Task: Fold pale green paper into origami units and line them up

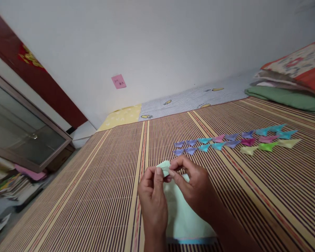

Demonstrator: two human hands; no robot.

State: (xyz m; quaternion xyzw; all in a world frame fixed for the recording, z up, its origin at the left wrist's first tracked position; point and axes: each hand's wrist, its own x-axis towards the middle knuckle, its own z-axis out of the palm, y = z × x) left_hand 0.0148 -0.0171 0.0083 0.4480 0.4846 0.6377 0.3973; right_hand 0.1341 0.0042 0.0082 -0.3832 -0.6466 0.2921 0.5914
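Observation:
Between my two hands is a small folded piece of pale green paper (163,166). My left hand (154,192) pinches its left side, with the thumb on top. The thumb and fingertips of my right hand (193,182) close on its right edge. Beneath my hands a pale green sheet of paper (189,213) lies flat on the mat, partly covered by my right wrist, with a blue strip along its near edge. Beyond them, two rows of folded paper boats (217,146) in purple, blue, pink, green and cream stand on the mat.
A striped woven mat (112,189) covers the bed up to the wall (173,45). Folded bedding (286,98) and a patterned pillow (299,63) are stacked at the far right. A glass-door cabinet (23,122) stands at the left, with a stack of books (13,183) below.

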